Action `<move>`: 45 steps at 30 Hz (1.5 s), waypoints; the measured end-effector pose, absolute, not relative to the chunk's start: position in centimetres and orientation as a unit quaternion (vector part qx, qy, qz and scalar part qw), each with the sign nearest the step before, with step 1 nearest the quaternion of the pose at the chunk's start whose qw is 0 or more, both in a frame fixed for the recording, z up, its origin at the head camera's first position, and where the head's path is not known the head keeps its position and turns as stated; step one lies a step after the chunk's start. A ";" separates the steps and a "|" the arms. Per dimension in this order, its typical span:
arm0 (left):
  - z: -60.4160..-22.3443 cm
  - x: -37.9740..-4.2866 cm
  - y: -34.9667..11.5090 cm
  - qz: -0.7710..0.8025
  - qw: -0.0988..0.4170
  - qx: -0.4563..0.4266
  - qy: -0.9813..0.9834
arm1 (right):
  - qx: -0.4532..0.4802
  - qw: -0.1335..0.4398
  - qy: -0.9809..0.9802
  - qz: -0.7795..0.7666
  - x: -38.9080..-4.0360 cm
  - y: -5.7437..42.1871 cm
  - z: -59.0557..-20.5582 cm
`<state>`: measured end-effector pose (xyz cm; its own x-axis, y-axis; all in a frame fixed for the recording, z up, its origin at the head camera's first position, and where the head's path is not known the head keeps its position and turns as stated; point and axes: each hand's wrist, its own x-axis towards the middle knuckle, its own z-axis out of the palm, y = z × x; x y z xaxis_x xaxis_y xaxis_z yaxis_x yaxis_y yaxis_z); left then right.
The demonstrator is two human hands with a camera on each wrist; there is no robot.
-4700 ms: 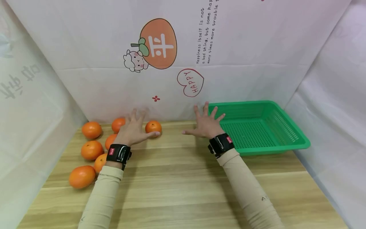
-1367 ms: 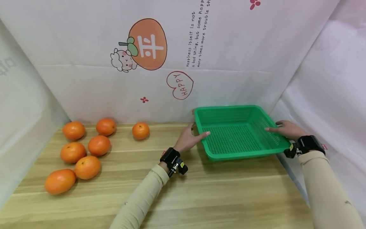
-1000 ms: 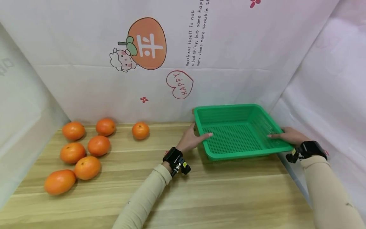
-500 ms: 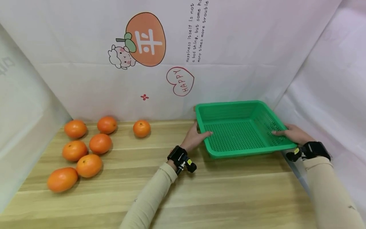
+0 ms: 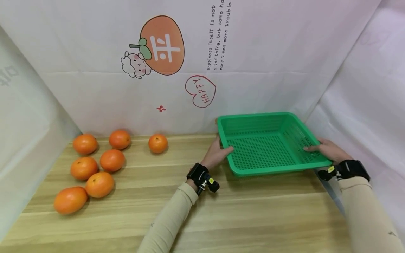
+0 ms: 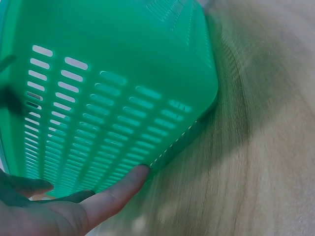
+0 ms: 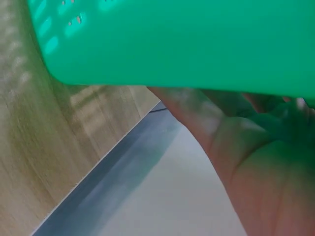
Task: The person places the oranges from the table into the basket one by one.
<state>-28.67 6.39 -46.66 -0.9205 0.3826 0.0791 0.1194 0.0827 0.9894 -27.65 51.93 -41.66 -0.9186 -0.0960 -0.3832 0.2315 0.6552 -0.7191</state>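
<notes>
A green plastic basket (image 5: 259, 151) with slotted sides stands at the back right of the table; its inside is bare. My left hand (image 5: 215, 154) grips its left end, thumb over the rim and fingers against the outside wall, as the left wrist view shows of the hand (image 6: 74, 206). At the right end, my right hand (image 5: 332, 150) holds the rim with the thumb inside; in the right wrist view the hand (image 7: 256, 167) reaches under the basket's edge. Whether the base touches the table, I cannot tell. Several oranges (image 5: 112, 160) lie at the left, away from both hands.
One orange (image 5: 158, 143) sits apart from the others near the back wall. White printed cloth (image 5: 253, 52) hangs behind and on both sides. The wooden table (image 5: 259, 218) ends close to the right hand, with a gap beside its edge.
At first both hands were spread above the table, the left over the oranges. They then took hold of the basket's two ends. Lately basket and hands have shifted slightly right.
</notes>
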 end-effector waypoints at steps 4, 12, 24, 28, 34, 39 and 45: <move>-46.5 -28.5 6.1 0.650 0.101 0.170 0.734 | 0.043 0.192 0.889 -0.414 -27.5 51.7 -41.8; -46.3 -28.4 5.6 0.641 0.106 0.162 0.743 | 0.053 0.185 0.890 -0.414 -27.2 51.1 -42.0; -46.6 -28.5 3.6 0.633 0.119 0.149 0.750 | 0.065 0.183 0.868 -0.457 -26.7 49.0 -42.4; -46.7 -28.7 3.1 0.638 0.120 0.151 0.746 | 0.060 0.178 0.869 -0.457 -26.6 48.4 -42.3; -46.5 -28.6 2.5 0.634 0.122 0.156 0.748 | 0.062 0.173 0.870 -0.458 -26.5 47.8 -42.2; -46.4 -28.3 1.6 0.636 0.129 0.151 0.746 | 0.061 0.172 0.864 -0.469 -26.3 47.1 -42.6; -46.2 -28.5 0.6 0.636 0.129 0.152 0.745 | 0.054 0.165 0.867 -0.466 -26.0 46.0 -42.4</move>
<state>-28.55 0.56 -46.23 -0.9202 0.3915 0.0015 0.0631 0.1444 0.9875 -26.00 46.00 -42.39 -0.9396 -0.0599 -0.3370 0.2480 0.5596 -0.7908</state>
